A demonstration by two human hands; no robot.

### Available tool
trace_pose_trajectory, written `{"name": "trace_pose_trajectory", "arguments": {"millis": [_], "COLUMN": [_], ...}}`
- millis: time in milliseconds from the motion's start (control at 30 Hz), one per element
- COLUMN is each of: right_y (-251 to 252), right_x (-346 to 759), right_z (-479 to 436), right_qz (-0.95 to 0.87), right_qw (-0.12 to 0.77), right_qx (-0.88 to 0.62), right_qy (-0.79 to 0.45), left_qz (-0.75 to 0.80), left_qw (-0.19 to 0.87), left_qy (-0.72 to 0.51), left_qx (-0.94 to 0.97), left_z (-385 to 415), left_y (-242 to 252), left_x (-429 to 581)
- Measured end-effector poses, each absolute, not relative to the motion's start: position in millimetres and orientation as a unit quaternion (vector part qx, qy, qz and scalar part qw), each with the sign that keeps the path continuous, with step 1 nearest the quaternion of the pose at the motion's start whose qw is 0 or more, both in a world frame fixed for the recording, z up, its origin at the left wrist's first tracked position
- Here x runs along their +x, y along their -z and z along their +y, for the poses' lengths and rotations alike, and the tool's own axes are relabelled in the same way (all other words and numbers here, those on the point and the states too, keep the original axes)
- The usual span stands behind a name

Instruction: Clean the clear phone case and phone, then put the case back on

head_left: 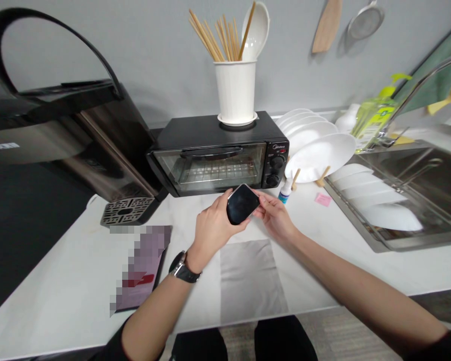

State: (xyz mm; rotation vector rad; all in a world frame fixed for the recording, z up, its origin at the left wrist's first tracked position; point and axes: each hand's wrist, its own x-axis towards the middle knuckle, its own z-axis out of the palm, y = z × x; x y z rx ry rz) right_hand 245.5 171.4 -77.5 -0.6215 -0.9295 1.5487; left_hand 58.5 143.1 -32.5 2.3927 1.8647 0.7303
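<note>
Head view is showing both hands working together near the centre of the frame, just in front of a black toaster oven (pixel 195 131). The left hand (pixel 212 223) is curling around the left side of a dark-faced device (pixel 243 204), its fingers gripping the edges, while the right hand (pixel 273 213) is pinching the device's right corner between thumb and fingers. The device is tilting, its glossy face turning up toward the camera, and it is being held above a white counter (pixel 195 321).

As for progress, the device is already being held in both hands. Judging by how things are lying, the handling is under way and is not finishing with the device set down. A grey cloth (pixel 251 281) is lying spread flat at lower centre, reaching toward the counter's front edge, and neither hand is touching it. A small spray bottle (pixel 284 191) is standing upright just right of the hands, also untouched. Whether either is already serving its turn, the view is not telling; how much is remaining cannot be judged.

Farther right, a pink note (pixel 323 199) is lying near the sink (pixel 379 245); at lower left, a tablet (pixel 146 273) is resting beside the left forearm.
</note>
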Motion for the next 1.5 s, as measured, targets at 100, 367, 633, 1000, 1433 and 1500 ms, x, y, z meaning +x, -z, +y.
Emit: {"name": "trace_pose_trajectory", "arguments": {"millis": [100,367,633,1000,1433,1500], "right_y": [79,76,72,69,64,60], "right_x": [245,243,241,248,253,254], "right_z": [171,162,164,174,162,157], "right_qz": [-0.398,-0.404,-0.395,-0.490,-0.471,-0.481], "right_qw": [0.579,0.592,0.591,0.575,0.659,0.658], "right_qx": [-0.269,-0.295,-0.279,-0.341,-0.301,-0.285], "right_qy": [-0.659,-0.632,-0.646,-0.560,-0.503,-0.504], "left_qz": [0.600,0.606,0.611,0.446,0.441,0.462], "left_qw": [0.017,0.035,0.124,0.311,0.282,0.231], "left_qy": [-0.235,-0.229,-0.243,-0.424,-0.500,-0.453], "left_qx": [0.764,0.761,0.743,0.724,0.690,0.727], "left_z": [143,145,143,152,164,166], "left_y": [33,34,28,30,22,24], "left_x": [59,61,64,53,28,28]}}
